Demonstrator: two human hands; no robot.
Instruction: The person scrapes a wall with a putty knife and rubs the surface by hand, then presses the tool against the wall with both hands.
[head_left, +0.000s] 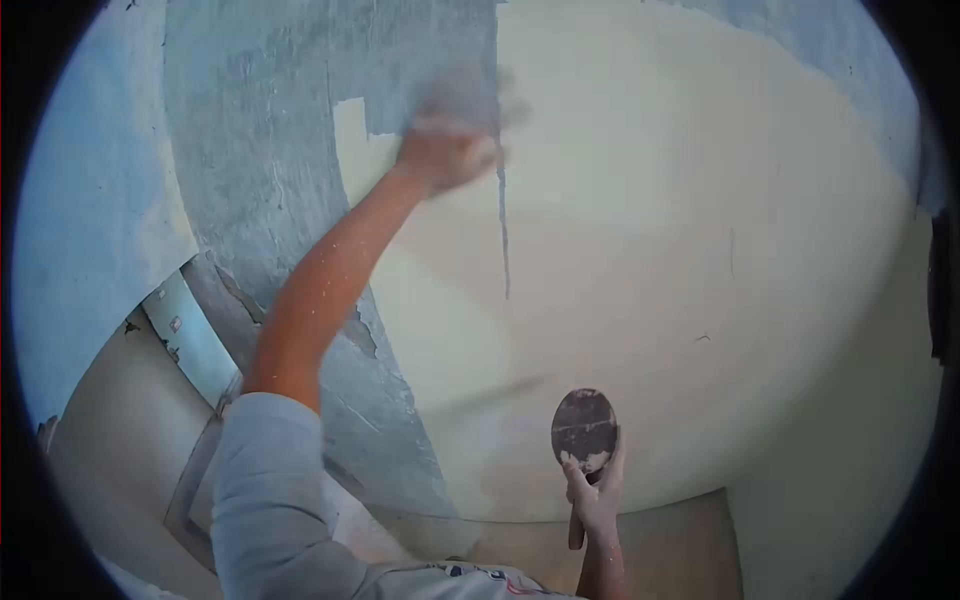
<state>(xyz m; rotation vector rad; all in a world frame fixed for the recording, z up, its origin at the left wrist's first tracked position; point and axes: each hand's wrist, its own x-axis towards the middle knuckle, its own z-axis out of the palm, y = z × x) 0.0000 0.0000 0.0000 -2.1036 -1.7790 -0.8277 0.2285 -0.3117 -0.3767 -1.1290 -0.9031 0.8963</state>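
My left hand [450,150] is raised against the upper wall and smeared by motion. Its fingers look curled around something, with a dark blur above them that I cannot make out. Behind it, bare grey-blue wall [250,130] meets a pale cream coating [600,120]. Lower down, my right hand [597,490] is closed on a table tennis paddle [585,425], its thumb against the lower edge of the blade. The paddle's dark oval face points toward me and carries pale smears near the bottom; part of its handle shows below the hand.
A narrow uncoated grey strip [504,235] runs down through the coating. At the left is a light blue wall surface [90,230], with chipped, broken edges [235,285] beside an opening. Another pale wall [850,450] stands at the right.
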